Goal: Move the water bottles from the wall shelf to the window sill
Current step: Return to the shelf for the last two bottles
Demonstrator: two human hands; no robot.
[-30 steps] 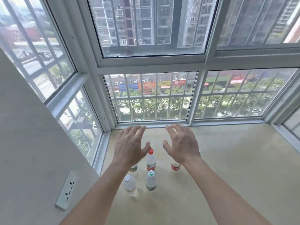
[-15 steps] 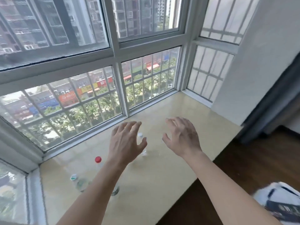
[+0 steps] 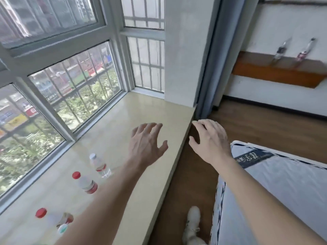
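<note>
left hand [image 3: 147, 145] — empty, fingers spread, over window sill [image 3: 123, 121] | right hand [image 3: 211, 140] — empty, spread, past sill's edge | bottles [image 3: 86, 183] upright near-left on sill | two bottles [image 3: 290, 51] on wall shelf [image 3: 276, 74], far right

Two bare forearms extend forward from bottom of view, roughly parallel. Left hand [image 3: 147, 145] held palm down, fingers spread and slightly curled, thumb out to right, holding nothing. Right hand [image 3: 211, 140] likewise palm down, fingers loosely splayed, thumb pointing left, empty. Hands level, apart, not touching.
</note>
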